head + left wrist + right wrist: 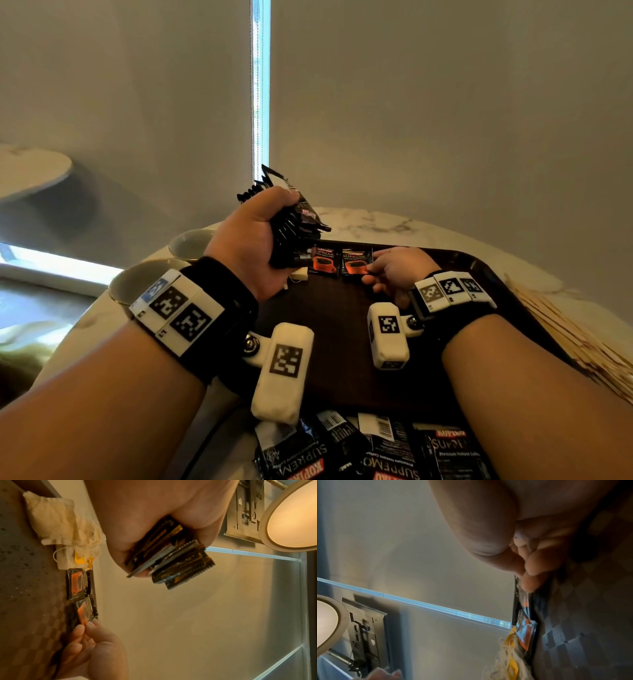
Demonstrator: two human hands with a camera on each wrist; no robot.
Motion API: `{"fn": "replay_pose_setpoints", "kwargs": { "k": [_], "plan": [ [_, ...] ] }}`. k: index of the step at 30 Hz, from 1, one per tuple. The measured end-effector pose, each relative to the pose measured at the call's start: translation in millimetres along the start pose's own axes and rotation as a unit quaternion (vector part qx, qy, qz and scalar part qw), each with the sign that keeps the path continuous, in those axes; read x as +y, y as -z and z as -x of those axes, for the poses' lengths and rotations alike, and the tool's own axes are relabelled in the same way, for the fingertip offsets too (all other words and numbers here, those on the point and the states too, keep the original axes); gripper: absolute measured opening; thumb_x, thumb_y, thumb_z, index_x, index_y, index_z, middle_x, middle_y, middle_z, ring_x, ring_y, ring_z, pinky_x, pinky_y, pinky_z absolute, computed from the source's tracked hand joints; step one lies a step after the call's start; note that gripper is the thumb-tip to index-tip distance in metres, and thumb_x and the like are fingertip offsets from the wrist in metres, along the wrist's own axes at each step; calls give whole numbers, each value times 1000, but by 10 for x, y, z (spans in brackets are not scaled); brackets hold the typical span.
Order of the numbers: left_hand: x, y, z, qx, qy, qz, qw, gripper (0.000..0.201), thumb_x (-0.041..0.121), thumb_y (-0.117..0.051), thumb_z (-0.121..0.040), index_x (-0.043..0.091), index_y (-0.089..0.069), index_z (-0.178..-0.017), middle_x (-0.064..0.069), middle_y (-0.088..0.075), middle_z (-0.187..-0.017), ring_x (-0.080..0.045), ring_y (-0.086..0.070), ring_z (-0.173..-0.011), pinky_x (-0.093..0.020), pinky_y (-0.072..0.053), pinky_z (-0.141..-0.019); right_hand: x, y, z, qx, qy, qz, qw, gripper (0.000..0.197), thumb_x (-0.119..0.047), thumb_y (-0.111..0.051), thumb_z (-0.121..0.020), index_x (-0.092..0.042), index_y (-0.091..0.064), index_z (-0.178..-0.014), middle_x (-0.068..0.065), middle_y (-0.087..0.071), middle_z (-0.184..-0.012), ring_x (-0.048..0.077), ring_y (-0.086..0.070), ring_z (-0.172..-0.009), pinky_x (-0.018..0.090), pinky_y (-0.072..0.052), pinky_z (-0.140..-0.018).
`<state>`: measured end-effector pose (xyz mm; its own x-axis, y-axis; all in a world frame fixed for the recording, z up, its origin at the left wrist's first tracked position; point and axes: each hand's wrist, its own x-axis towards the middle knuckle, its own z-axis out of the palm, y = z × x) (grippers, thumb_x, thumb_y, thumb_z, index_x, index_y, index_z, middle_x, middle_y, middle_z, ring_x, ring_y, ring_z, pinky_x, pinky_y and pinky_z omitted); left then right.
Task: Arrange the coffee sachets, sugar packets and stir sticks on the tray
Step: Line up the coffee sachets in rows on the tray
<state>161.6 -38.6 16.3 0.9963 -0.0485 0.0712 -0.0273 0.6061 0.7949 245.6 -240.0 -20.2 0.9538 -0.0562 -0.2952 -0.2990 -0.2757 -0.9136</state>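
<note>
My left hand (263, 222) is raised over the tray's far left and grips a bundle of black coffee sachets (294, 233), which the left wrist view shows fanned out (173, 563). Two sachets with orange cups lie side by side at the far edge of the dark brown tray (342, 342): one on the left (323, 263) and one on the right (355, 263). My right hand (371, 270) pinches the right sachet's near corner between thumb and forefinger (85, 627). In the right wrist view the fingertips (529, 582) sit on that sachet (524, 615).
Pale tea bags with yellow tags (56, 524) lie left of the sachets on the tray. Two cups (190, 244) (144, 282) stand to the left on the marble table. Wooden stir sticks (565, 329) lie right of the tray. Several more sachets (376, 448) lie nearest me.
</note>
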Motion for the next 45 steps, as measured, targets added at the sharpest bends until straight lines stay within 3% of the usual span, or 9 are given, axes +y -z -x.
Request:
{"fn": "replay_pose_setpoints", "kwargs": {
  "k": [5, 9, 12, 15, 17, 19, 23, 28, 45],
  "plan": [
    [22, -23, 22, -29, -8, 0, 1000, 50, 21, -69, -74, 5, -53, -118, -11, -61, -89, -23, -65, -70, -34, -55, -58, -70, -3, 21, -14, -8, 55, 998, 38, 2, -53, -99, -7, -46, -136, 14, -64, -83, 18, -59, -66, 25, -45, -56],
    [34, -43, 42, -45, -15, -2, 999, 31, 20, -64, -75, 7, -54, -101, -10, -60, -82, -21, -65, -62, -31, -54, -52, -62, -20, 53, -27, -21, 58, 998, 10, 3, -48, -101, -3, -53, -107, 17, -64, -80, 22, -59, -68, 28, -48, -63],
    [32, -34, 31, -36, -17, -6, 999, 30, 20, -65, -75, 8, -54, -100, -9, -61, -81, -21, -65, -63, -32, -53, -52, -64, -17, 46, -28, -24, 52, 998, 17, -1, -47, -103, -6, -50, -87, 17, -63, -82, 21, -60, -69, 30, -51, -64],
    [22, -14, 13, -33, -16, -13, 999, 32, 19, -69, -76, 8, -54, -103, -9, -62, -81, -22, -65, -66, -33, -53, -54, -69, -30, 61, -17, -29, 47, 998, 5, -5, -51, -102, -2, -55, -99, 17, -65, -83, 20, -64, -67, 24, -56, -57],
    [12, -1, 1, -31, -18, -13, 999, 33, 20, -67, -78, 8, -54, -106, -9, -63, -82, -22, -65, -66, -34, -53, -55, -73, -45, 57, -16, -32, 38, 999, 17, -9, -54, -101, 1, -54, -116, 17, -67, -86, 19, -66, -67, 22, -55, -52],
    [13, 3, -11, -34, -18, -6, 999, 26, 20, -65, -80, 8, -54, -101, -9, -62, -80, -22, -65, -63, -34, -53, -53, -83, -59, 42, -20, -35, 23, 999, 23, -10, -54, -101, 0, -53, -122, 17, -66, -88, 20, -67, -71, 25, -56, -59],
    [28, -13, -8, -31, -31, 5, 999, 19, 20, -62, -83, 8, -54, -96, -9, -61, -79, -21, -64, -62, -31, -53, -53, -83, -67, 45, -17, -29, -6, 999, 18, -10, -53, -102, -3, -55, -118, 17, -64, -92, 21, -66, -76, 30, -58, -69],
    [40, -30, 9, -31, -34, 4, 999, 21, 18, -64, -82, 8, -53, -97, -8, -60, -79, -21, -64, -62, -32, -53, -51, -72, -80, 70, -18, -23, -19, 999, 11, -8, -53, -101, -8, -54, -113, 19, -59, -110, 21, -65, -79, 30, -55, -64],
    [52, -56, 42, -16, -27, -6, 999, 22, 20, -62, -84, 8, -54, -102, -9, -62, -81, -20, -64, -64, -31, -53, -53, -65, -76, -1, -10, -21, -38, 999, 11, -12, -55, -101, -10, -54, -111, 16, -61, -106, 21, -65, -76, 30, -57, -65]
  ]
}}
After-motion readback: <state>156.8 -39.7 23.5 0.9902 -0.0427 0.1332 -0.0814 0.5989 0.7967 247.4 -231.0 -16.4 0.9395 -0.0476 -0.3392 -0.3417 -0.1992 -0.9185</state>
